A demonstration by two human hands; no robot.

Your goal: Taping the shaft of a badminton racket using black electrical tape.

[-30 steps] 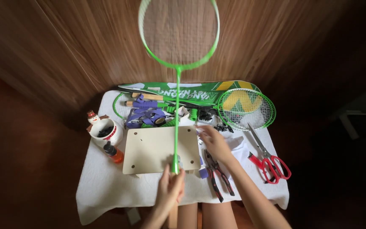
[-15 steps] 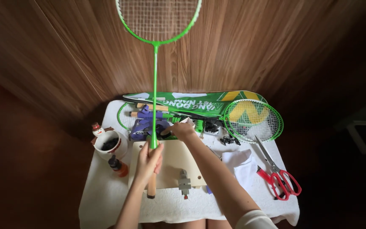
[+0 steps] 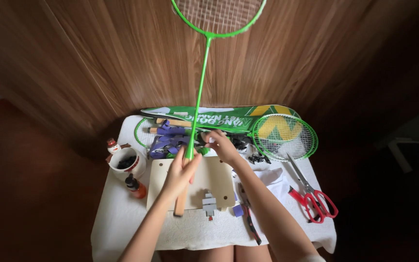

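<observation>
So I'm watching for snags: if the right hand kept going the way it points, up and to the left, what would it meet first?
Probably the green racket shaft, just left of the right hand's fingertips; depth is unclear, so it may pass over the purple packs instead.

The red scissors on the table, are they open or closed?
Closed. The red scissors lie flat on the white table, blades together in one line, red handle loops side by side. Neither hand touches them.

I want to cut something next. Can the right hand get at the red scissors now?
Probably yes. The right hand holds nothing heavy, and the scissors lie uncovered on the table's right side, with nothing between them.
</observation>
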